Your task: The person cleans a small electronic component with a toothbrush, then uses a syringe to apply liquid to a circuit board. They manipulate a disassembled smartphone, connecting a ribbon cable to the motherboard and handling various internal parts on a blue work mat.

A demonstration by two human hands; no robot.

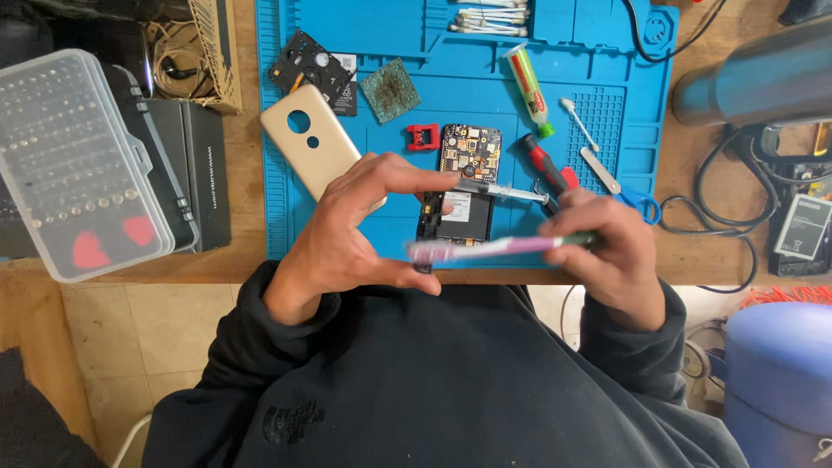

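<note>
Left hand (347,234) pinches a small dark part (422,263) (likely light, fragile; hold by edges); right hand (602,247) fingers curl around a pink-handled toothbrush (485,249).

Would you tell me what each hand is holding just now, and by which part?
The left hand pinches the opened phone by its top and bottom ends. The right hand grips a blurred toothbrush by its handle end, bristles toward the phone.

Blue mat (485,87) looks matt rubber w/ ribbed edges; gold phone cover (314,143) smooth plastic, slight sheen. Clear box (74,165) glossy plastic; table (693,251) bare wood; toothbrush (485,249) plastic.
</note>
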